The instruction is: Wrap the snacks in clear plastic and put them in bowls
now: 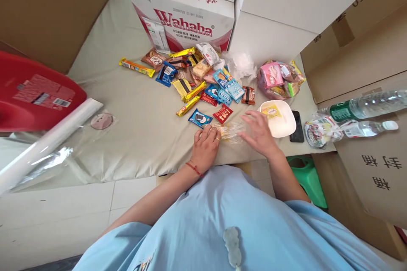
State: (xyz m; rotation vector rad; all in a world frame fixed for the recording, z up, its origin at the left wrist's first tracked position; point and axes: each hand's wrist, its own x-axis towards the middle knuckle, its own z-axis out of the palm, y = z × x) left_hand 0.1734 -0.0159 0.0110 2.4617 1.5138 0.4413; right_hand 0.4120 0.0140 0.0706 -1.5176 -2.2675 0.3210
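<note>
At the table's front edge, my left hand [206, 147] has its fingers together over the left end of a crinkled clear plastic bag [233, 131]. Something yellowish shows inside the bag, but its kind is unclear. My right hand [260, 133] is at the bag's right end, thumb and fingers apart, holding nothing that I can see. Just right of that hand stands a white square bowl [288, 120] with a yellow snack packet [271, 111] in it. Beyond my left hand lie a blue cookie packet [199, 117] and a red packet [222, 113].
Several wrapped snacks [184, 87] lie heaped before a Wahaha water carton [187, 17]. A bag of snacks [275, 78], a black phone [296, 127] and plastic bottles [365, 106] are on the right. A red container [38, 93] and a plastic film roll [51, 139] lie left.
</note>
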